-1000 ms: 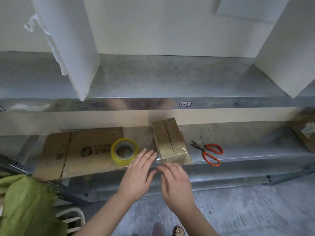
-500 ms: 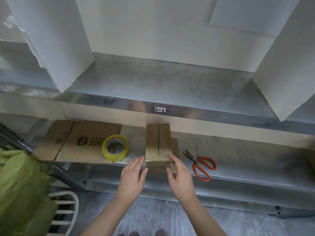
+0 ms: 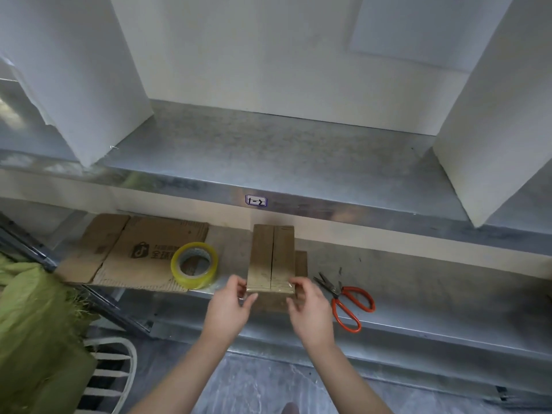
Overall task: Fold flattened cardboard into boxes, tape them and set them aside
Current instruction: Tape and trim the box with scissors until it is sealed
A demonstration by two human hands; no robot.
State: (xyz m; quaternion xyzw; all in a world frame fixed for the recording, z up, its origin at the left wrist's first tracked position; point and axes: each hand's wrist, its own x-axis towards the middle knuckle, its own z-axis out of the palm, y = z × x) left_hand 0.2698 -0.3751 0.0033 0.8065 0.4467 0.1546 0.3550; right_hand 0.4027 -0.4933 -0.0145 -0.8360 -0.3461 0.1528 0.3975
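Observation:
A small folded cardboard box (image 3: 271,258) stands on the lower metal shelf (image 3: 418,282), its two top flaps meeting along a seam. Clear tape crosses its near edge. My left hand (image 3: 230,306) pinches the box's near left corner where the tape ends. My right hand (image 3: 310,306) holds the near right corner with curled fingers. A yellowish roll of clear tape (image 3: 194,265) lies left of the box on flattened printed cardboard (image 3: 131,252). Orange-handled scissors (image 3: 346,300) lie to the right of the box.
An upper metal shelf (image 3: 268,156) with a label holds white boards (image 3: 86,73) at left and another white board (image 3: 495,121) at right. A green sack (image 3: 33,318) and a white wire basket (image 3: 110,375) sit at lower left. Grey floor lies below.
Both hands went from lying flat along the box's near end to pinching its two near corners. The camera view shifted, and the box now sits squarer to me.

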